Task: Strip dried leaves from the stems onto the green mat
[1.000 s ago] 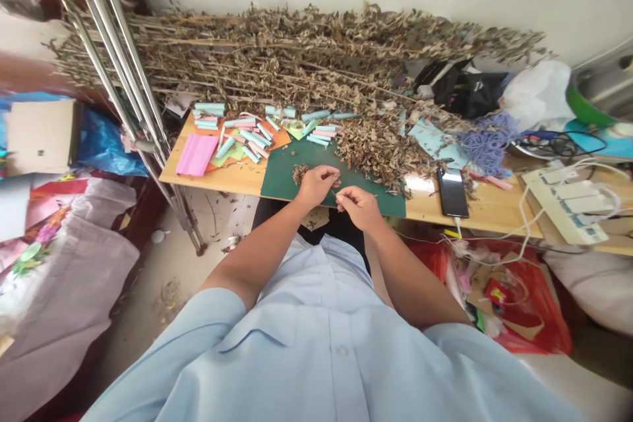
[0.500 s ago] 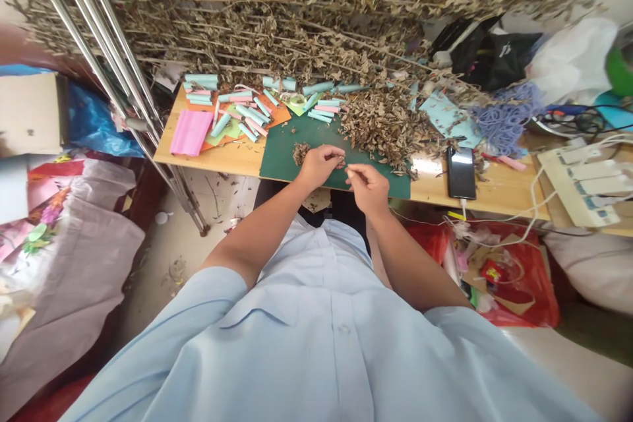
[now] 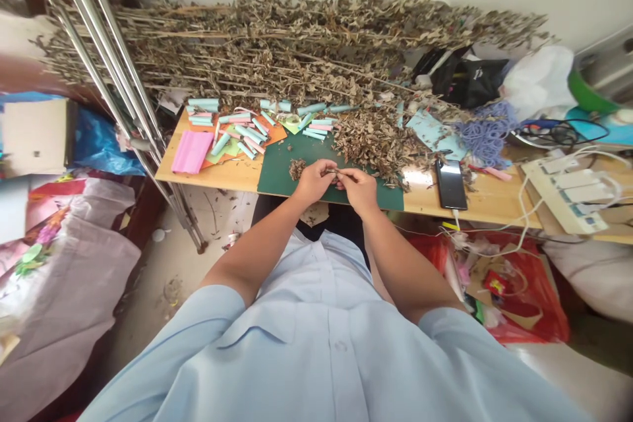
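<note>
Over the front part of a green mat (image 3: pixel 277 171), my left hand (image 3: pixel 316 180) and my right hand (image 3: pixel 359 190) meet at the fingertips. Both are closed in a pinch on a small bit of dried leaf (image 3: pixel 333 171), mostly covered by the fingers. Just left of my left hand lies a small heap of crumbled dried leaves (image 3: pixel 297 169). A larger pile of dried leaves (image 3: pixel 370 142) spreads behind my right hand. Several rolled paper tubes (image 3: pixel 242 128), blue and pink, lie at the back left of the mat.
Long dried leafy stalks (image 3: pixel 277 46) stretch along the back. Metal crutches (image 3: pixel 113 72) lean at the left table edge. A pink paper stack (image 3: pixel 191 151), a plugged-in phone (image 3: pixel 451 183), purple cord (image 3: pixel 487 132) and a power strip (image 3: pixel 568 191) lie on the table (image 3: pixel 168 168).
My right hand has moved in against my left, so the fingertips now meet where a small gap was. The camera view has tilted up, showing more wall.
</note>
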